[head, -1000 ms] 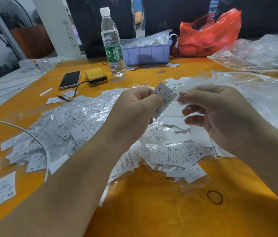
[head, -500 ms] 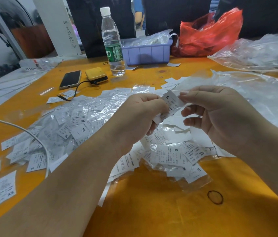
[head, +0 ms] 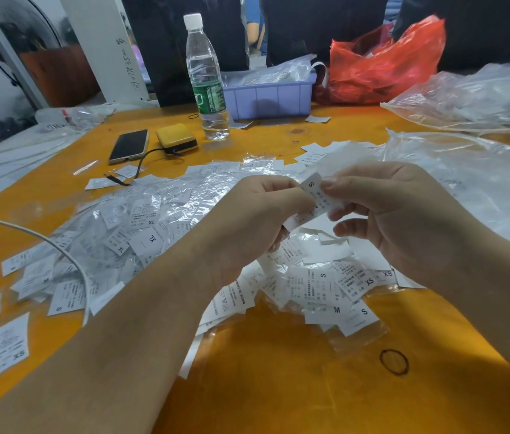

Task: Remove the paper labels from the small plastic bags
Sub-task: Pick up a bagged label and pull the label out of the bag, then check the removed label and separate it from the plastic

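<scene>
Bags (head: 141, 233) still holding labels lie heaped across the orange tabletop (head: 278, 386), spreading left and under both forearms, with a few loose slips around the edges. Above the heap, the left hand (head: 257, 220) and right hand (head: 404, 214) meet on one small bag: each pinches the S-marked label (head: 318, 198) between thumb and fingertips. The step in hand looks like drawing that label out. Next, probably, one hand must keep hold of the thin plastic while the other slides the paper free.
</scene>
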The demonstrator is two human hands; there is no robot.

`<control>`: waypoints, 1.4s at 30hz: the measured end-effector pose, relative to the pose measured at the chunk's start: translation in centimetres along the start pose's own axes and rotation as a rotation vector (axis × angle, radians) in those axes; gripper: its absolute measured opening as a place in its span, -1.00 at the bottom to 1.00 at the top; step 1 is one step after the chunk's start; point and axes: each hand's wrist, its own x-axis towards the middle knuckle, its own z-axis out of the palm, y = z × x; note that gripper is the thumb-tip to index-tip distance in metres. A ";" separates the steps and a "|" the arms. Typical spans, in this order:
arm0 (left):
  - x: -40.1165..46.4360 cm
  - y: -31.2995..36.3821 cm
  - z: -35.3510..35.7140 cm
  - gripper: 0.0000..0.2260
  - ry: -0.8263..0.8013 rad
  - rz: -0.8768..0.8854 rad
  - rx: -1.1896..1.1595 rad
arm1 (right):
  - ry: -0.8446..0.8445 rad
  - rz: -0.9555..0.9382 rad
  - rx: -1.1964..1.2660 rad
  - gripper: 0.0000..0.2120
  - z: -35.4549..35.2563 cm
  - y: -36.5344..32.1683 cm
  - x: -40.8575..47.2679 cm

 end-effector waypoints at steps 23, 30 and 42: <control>-0.1 -0.3 -0.6 -0.84 0.010 0.213 -0.192 | -0.107 0.019 0.102 -0.76 -0.1 -0.1 -0.2; 0.0 -0.4 -0.8 -0.79 0.000 0.225 -0.188 | -0.199 0.052 0.140 -0.79 -0.1 0.0 -0.2; -0.4 0.0 -0.8 -0.76 -0.007 0.264 -0.140 | -0.172 0.067 0.175 -0.83 -0.3 -0.1 -0.1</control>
